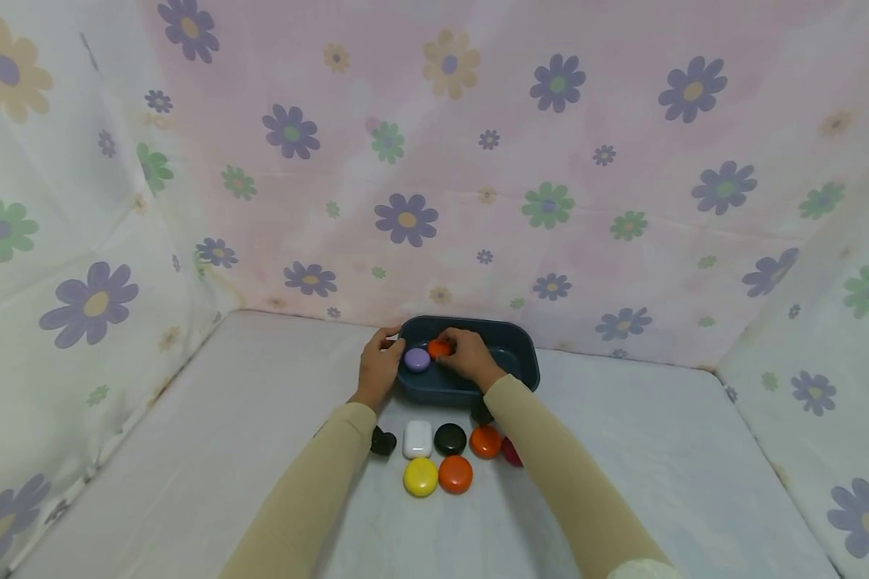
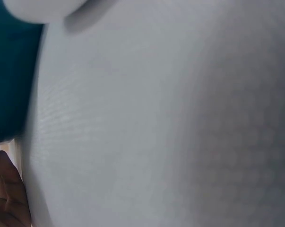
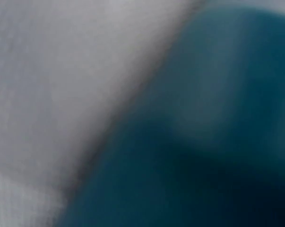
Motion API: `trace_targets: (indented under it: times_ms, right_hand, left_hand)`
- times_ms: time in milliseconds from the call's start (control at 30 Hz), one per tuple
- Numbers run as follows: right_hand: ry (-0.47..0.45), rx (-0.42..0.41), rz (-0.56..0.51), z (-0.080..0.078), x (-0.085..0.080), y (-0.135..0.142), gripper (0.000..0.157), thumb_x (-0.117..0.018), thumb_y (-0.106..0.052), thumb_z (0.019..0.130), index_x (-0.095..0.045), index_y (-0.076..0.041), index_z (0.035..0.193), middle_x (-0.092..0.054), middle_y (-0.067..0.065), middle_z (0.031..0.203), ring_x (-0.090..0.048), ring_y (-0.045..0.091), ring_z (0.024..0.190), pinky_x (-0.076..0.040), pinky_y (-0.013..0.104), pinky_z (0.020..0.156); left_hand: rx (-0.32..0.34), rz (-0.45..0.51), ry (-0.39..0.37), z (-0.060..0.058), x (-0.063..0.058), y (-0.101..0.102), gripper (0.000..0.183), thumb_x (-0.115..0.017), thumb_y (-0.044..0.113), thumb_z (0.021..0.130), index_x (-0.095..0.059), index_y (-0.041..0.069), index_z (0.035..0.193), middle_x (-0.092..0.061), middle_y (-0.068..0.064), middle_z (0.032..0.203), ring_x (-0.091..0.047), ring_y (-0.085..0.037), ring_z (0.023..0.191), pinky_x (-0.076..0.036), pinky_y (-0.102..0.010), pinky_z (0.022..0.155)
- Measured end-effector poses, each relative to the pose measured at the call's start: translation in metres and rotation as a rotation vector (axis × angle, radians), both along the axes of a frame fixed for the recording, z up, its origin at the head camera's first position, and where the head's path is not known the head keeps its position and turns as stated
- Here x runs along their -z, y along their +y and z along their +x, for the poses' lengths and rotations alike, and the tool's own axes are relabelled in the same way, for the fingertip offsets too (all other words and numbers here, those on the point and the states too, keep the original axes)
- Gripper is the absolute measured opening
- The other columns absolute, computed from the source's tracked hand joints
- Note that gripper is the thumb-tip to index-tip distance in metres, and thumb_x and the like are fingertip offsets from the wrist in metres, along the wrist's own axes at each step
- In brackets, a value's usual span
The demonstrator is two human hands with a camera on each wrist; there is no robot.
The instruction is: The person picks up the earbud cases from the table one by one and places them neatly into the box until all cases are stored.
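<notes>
A dark blue, round-cornered tray (image 1: 517,366) stands against the back of the table. My left hand (image 1: 378,371) holds its left end at the rim; in the left wrist view the fingers (image 2: 12,189) show beside the teal tray wall (image 2: 10,85). Inside, a purple round piece (image 1: 417,359) lies near the left end. Right of it my right hand (image 1: 469,355) pinches an orange round piece (image 1: 438,348) over the tray floor; whether it touches the floor I cannot tell. The right wrist view has only the blurred tray wall (image 3: 189,142), with no hand showing.
In front of the tray lie a white rounded-square piece (image 1: 418,440), a black one (image 1: 450,439), two orange ones, a yellow one (image 1: 421,477), and a red one (image 1: 511,452) partly behind the right sleeve. Flowered cloth (image 1: 478,201) closes off the back and sides.
</notes>
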State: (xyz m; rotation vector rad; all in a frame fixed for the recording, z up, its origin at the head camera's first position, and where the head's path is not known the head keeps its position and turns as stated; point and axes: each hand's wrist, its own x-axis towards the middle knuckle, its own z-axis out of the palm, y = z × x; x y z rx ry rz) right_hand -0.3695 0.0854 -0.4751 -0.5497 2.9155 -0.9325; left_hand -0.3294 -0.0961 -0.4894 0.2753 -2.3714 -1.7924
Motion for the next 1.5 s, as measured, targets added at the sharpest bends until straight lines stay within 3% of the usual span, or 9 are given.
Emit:
trace_targets:
  times_ms: [300, 433, 733, 933, 1500]
  right_hand:
    - [-0.001, -0.014, -0.046, 0.001, -0.002, 0.002, 0.032, -0.072, -0.015, 0.085, -0.067, -0.008, 0.115, -0.064, 0.013, 0.112, -0.058, 0.027, 0.098, -0.049, 0.04, 0.09]
    - [0.039, -0.03, -0.058, 0.003, -0.004, 0.002, 0.03, -0.072, -0.016, 0.084, -0.068, -0.008, 0.112, -0.064, 0.012, 0.108, -0.057, 0.025, 0.095, -0.049, 0.038, 0.086]
    - [0.001, 0.003, -0.072, 0.011, -0.014, 0.005, 0.033, -0.074, -0.018, 0.084, -0.067, -0.01, 0.114, -0.064, 0.01, 0.115, -0.058, 0.024, 0.099, -0.049, 0.039, 0.091]
    - [0.032, -0.03, -0.087, 0.013, -0.017, 0.013, 0.032, -0.074, -0.021, 0.084, -0.067, -0.013, 0.114, -0.066, 0.006, 0.112, -0.06, 0.02, 0.095, -0.051, 0.035, 0.086]
    - [0.072, -0.076, -0.069, 0.048, -0.034, 0.044, 0.031, -0.074, -0.019, 0.083, -0.067, -0.016, 0.113, -0.065, 0.002, 0.111, -0.062, 0.016, 0.095, -0.053, 0.031, 0.085]
  left_hand:
    - [0.001, 0.0, -0.025, 0.0, -0.002, 0.0, 0.033, -0.054, 0.029, 0.095, -0.061, 0.023, 0.126, -0.061, -0.01, 0.114, -0.053, -0.026, 0.103, -0.041, -0.036, 0.085]
    - [-0.001, -0.001, -0.021, 0.0, -0.001, 0.0, 0.033, -0.055, 0.03, 0.094, -0.062, 0.023, 0.126, -0.061, -0.011, 0.114, -0.053, -0.026, 0.104, -0.042, -0.036, 0.084]
    - [-0.004, -0.007, -0.033, 0.001, 0.0, 0.001, 0.032, -0.054, 0.031, 0.094, -0.061, 0.024, 0.125, -0.06, -0.011, 0.113, -0.052, -0.026, 0.102, -0.041, -0.035, 0.083]
    - [-0.005, -0.003, -0.032, 0.001, 0.0, 0.001, 0.034, -0.055, 0.032, 0.093, -0.061, 0.025, 0.126, -0.061, -0.011, 0.114, -0.053, -0.025, 0.102, -0.042, -0.035, 0.083]
    - [0.002, 0.002, -0.05, 0.001, -0.002, 0.0, 0.033, -0.054, 0.032, 0.095, -0.06, 0.027, 0.127, -0.06, -0.009, 0.114, -0.052, -0.024, 0.104, -0.043, -0.037, 0.083]
